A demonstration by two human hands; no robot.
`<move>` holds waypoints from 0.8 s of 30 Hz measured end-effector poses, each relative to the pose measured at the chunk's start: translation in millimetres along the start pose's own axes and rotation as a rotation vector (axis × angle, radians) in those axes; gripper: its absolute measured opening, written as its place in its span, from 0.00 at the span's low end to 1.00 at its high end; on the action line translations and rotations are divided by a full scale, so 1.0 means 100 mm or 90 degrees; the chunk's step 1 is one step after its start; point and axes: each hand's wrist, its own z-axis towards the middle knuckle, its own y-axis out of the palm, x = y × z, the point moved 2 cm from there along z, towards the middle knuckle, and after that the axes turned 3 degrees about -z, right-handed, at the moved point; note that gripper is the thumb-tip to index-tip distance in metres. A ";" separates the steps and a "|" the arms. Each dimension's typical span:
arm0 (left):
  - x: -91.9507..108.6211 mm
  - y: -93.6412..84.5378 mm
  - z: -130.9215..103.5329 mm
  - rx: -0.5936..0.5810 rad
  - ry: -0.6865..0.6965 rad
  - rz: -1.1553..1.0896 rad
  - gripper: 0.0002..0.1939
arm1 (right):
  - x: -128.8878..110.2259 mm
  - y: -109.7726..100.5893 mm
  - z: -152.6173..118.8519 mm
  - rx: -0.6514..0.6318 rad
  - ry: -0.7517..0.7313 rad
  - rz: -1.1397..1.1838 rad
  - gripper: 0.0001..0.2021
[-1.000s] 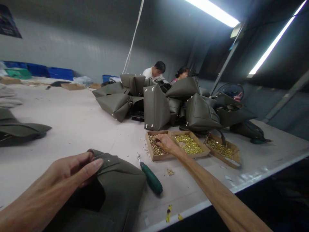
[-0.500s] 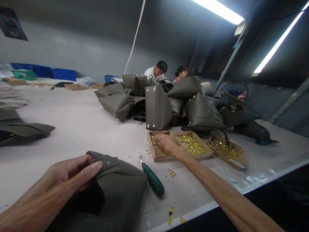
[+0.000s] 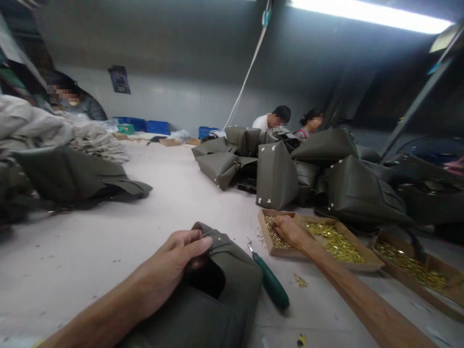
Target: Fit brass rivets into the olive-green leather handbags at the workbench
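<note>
My left hand [image 3: 181, 256] pinches the flap edge of a dark olive leather bag [image 3: 235, 270], thumb on top and fingers underneath. The bag lies on the table before me, its dark opening facing my wrist. My right hand [image 3: 290, 231] reaches into a small cardboard box [image 3: 281, 252] of small copper-coloured metal pieces [image 3: 272, 231]. Its fingers are drawn together among them, and their tips are hidden. Between the bag and that box lies a green-handled hand tool [image 3: 272, 285] with a thin, hooked metal tip.
Cardboard boxes of gold-coloured metal parts [image 3: 335, 243] stand right of my right hand. A few loose metal pieces [image 3: 300, 280] lie nearby. Olive bags [image 3: 275, 176] are heaped behind; another bag [image 3: 79, 174] and pale cloth [image 3: 87, 135] are at left. Several people sit farther back.
The view has turned left, so the scene shifts rightward and another person shows at left. My left hand still grips the bag flap; my right hand stays in the same box.
</note>
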 end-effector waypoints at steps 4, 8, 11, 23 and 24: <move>-0.08 -0.03 0.06 -0.048 0.026 -0.101 0.14 | -0.01 -0.05 -0.04 0.007 -0.022 0.000 0.10; -0.10 -0.02 0.04 -0.043 0.043 -0.112 0.15 | -0.01 -0.04 -0.06 -0.001 -0.001 -0.022 0.11; -0.09 0.00 0.01 -0.037 0.056 -0.100 0.17 | -0.03 0.00 -0.04 -0.007 0.018 -0.042 0.09; -0.12 -0.02 -0.03 -0.016 0.055 -0.097 0.18 | -0.04 -0.05 -0.02 0.011 0.001 -0.001 0.09; -0.12 -0.02 -0.04 -0.016 0.054 -0.093 0.17 | -0.03 -0.04 -0.02 0.010 0.000 0.009 0.09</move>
